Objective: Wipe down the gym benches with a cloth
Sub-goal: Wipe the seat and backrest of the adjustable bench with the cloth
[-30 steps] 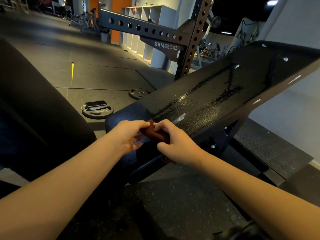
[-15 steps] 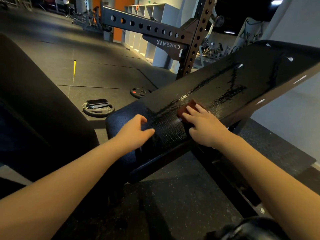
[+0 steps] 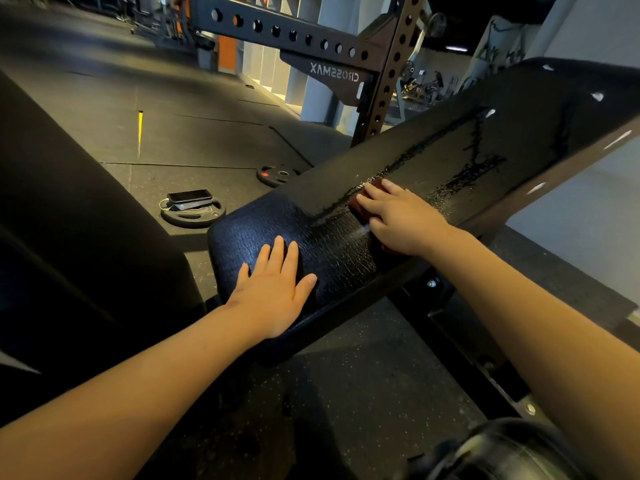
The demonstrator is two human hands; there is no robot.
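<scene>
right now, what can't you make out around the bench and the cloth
Head view:
- cloth: mostly covered by the right hand, shape hidden.
- bench: far end cut off by the right edge.
- phone on the weight plate: screen too small and dim.
- dark round object: cut off by the bottom edge.
</scene>
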